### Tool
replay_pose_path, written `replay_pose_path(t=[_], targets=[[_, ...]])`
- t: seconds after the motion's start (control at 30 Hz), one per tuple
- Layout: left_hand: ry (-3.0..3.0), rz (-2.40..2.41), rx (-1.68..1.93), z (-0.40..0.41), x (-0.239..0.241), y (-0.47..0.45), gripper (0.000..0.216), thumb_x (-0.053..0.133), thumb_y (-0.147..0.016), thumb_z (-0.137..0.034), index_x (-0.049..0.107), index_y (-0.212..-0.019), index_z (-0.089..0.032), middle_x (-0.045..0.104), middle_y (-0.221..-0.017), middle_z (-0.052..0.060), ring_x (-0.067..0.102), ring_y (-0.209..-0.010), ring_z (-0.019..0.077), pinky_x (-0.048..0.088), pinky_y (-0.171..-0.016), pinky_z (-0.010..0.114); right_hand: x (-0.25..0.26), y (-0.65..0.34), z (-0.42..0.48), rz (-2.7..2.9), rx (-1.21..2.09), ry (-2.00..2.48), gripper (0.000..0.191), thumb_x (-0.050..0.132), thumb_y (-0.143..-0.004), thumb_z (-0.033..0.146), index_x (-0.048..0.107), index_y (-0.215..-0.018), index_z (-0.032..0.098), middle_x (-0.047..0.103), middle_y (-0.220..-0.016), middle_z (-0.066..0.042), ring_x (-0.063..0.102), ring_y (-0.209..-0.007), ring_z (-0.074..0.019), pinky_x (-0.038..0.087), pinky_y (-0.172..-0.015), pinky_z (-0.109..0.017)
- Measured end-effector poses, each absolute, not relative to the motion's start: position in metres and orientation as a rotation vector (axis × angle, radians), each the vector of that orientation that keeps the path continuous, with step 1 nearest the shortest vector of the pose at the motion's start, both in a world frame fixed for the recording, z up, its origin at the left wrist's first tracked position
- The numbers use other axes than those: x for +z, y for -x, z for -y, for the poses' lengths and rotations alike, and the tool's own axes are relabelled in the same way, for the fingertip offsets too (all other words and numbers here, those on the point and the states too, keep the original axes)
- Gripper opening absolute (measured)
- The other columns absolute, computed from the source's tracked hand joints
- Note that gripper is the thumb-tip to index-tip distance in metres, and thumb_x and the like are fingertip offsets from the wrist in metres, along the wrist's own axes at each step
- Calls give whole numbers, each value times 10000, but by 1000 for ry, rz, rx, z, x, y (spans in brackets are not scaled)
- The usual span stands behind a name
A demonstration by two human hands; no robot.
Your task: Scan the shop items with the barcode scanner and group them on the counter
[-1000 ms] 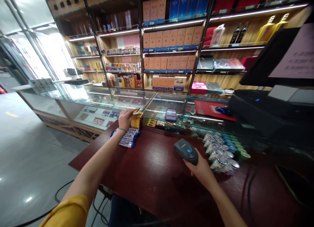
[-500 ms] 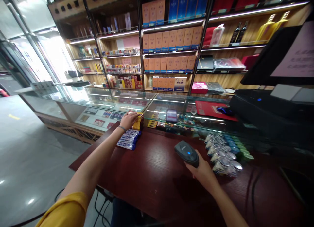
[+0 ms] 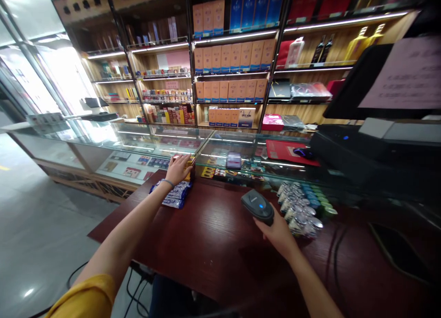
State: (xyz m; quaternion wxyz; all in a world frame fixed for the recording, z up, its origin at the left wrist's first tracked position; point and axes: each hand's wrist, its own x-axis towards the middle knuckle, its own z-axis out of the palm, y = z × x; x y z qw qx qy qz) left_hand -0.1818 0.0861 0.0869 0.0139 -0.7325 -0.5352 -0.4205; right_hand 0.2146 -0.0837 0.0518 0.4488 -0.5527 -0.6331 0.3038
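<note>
Right hand point(image 3: 278, 231) grips a scanner point(image 3: 255, 203); left hand point(image 3: 178, 170) touches yellow packs point(image 3: 189, 175) by the worktop's point(image 3: 213, 235) far edge, can't tell if gripping.

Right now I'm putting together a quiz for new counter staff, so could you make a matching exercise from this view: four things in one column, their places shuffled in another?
Column one
1. Scanner
2. Blue-and-silver packets
3. Dark mouse
4. Left hand

Column two
A. On the red mat
B. At the yellow stack
C. Held in the right hand
D. Lying on the dark red table

Pairs: 1-C, 2-D, 3-A, 4-B
</note>
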Motion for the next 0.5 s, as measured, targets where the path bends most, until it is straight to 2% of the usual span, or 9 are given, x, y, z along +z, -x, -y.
replay_pose_path(t=[0.07, 0.2, 0.33, 0.43, 0.5], targets=[[2295, 1624, -1386, -80, 86, 163, 544, 691, -827, -320, 593, -1360, -270, 587, -1428, 116, 402, -1439, 342, 136, -1230, 554, 62, -220, 86, 1507, 760, 1337, 462, 652, -787, 457, 580, -1161, 195, 697, -687, -3, 543, -404, -154, 447, -451, -274], [2307, 1508, -1747, -63, 77, 105, 550, 689, -844, -314, 572, -1376, -241, 566, -1434, 124, 451, -1397, 311, 236, -1226, 488, 82, -240, 90, 1395, 746, 1307, 319, 675, -798, 510, 622, -862, 203, 598, -523, 20, 544, -409, -157, 459, -464, -279], [2255, 1456, -2177, -41, 51, 28, 513, 704, -843, -297, 590, -1340, -240, 589, -1385, 119, 520, -1328, 280, 333, -1193, 434, 94, -270, 93, 1283, 748, 1265, 345, 706, -796, 506, 576, -673, 211, 550, -484, 38, 511, -392, -126, 442, -452, -262], [2429, 1382, -2062, -24, 27, -31, 519, 634, -901, -307, 516, -1398, -216, 558, -1403, 132, 501, -1334, 274, 383, -1151, 481, 99, -295, 95, 1219, 775, 1214, 365, 714, -811, 472, 555, -605, 216, 532, -453, 39, 488, -388, -113, 430, -453, -255], [2558, 1325, -2012, -12, 12, -69, 510, 602, -930, -304, 484, -1422, -237, 553, -1380, 129, 524, -1289, 255, 441, -1098, 465, 101, -309, 97, 1183, 760, 1227, 384, 716, -813, 457, 535, -566, 225, 519, -430, 38, 481, -377, -116, 422, -443, -259]])
